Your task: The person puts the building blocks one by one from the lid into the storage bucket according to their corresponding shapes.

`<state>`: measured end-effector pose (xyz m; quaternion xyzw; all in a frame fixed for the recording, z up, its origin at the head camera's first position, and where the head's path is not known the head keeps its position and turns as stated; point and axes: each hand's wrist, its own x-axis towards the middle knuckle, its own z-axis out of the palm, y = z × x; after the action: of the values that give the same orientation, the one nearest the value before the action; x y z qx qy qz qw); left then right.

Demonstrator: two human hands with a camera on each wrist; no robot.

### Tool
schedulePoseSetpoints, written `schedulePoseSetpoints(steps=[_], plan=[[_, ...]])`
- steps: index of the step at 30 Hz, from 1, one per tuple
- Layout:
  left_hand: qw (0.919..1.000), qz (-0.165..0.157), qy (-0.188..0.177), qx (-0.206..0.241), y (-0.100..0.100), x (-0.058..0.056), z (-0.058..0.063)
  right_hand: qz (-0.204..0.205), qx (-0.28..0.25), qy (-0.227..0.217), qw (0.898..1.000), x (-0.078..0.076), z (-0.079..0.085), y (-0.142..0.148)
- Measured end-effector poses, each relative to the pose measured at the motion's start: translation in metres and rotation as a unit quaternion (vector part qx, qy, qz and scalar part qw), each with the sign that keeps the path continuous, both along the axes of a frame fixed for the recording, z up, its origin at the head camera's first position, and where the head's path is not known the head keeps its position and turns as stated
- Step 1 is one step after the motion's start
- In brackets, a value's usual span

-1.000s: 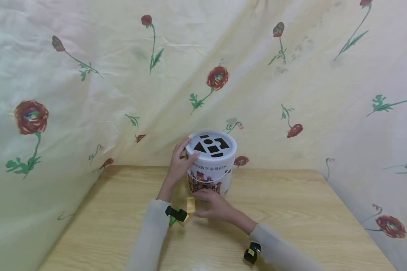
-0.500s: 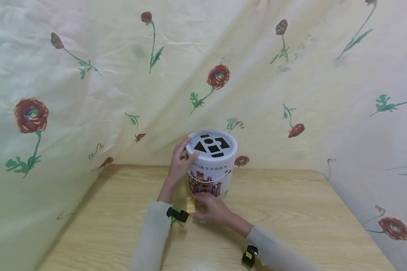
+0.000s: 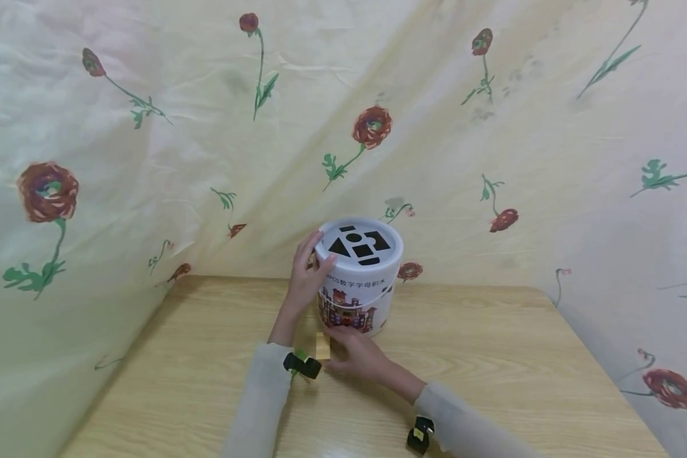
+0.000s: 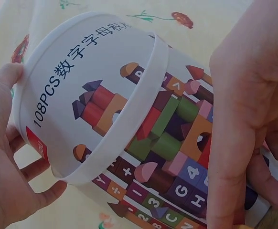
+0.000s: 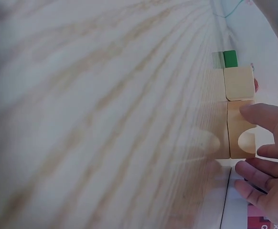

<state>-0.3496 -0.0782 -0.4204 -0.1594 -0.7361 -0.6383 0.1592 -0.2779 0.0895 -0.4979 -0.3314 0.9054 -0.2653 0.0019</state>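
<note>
A white lidded bucket [image 3: 355, 277] printed with toy blocks stands upright on the wooden table [image 3: 492, 356]. Shaped black openings show in its lid [image 3: 359, 245]. My left hand [image 3: 309, 273] holds the bucket's upper left side, thumb in front and fingers round the rim. Low at the bucket's front, my right hand [image 5: 272, 162] pinches a natural wood block with a half-round notch [image 5: 239, 129], thumb at one end and fingertips at the other. Beside this block, a plain pale block [image 5: 239, 83] and a green block [image 5: 230, 58] line up on the table.
Floral cloth [image 3: 263, 159] hangs behind the table and along its sides. The bucket's white carrying handle [image 4: 124, 138] hangs across its front. Black camera bands, one on the left wrist [image 3: 302, 366] and one on the right [image 3: 420, 436], sit on the sleeves.
My right thumb and fingers have drawn in on the notched block. The left hand stays on the bucket. The pale block near the left wrist is now hidden in the head view.
</note>
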Motion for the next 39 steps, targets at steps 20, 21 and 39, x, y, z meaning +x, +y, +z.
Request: schedulePoseSetpoints(steps=[20, 21, 39], plan=[[0.9997, -0.001, -0.008, -0.023, -0.005, 0.002, 0.002, -0.011, -0.007, -0.014, 1.0, -0.002, 0.001, -0.003], [0.9997, -0.002, -0.008, -0.023, -0.006, 0.002, 0.001, -0.011, -0.009, -0.016, 1.0, -0.002, 0.001, -0.003], [0.9997, 0.002, 0.008, -0.024, -0.007, 0.0, 0.004, 0.011, -0.128, -0.044, 0.991, 0.008, 0.048, 0.026]])
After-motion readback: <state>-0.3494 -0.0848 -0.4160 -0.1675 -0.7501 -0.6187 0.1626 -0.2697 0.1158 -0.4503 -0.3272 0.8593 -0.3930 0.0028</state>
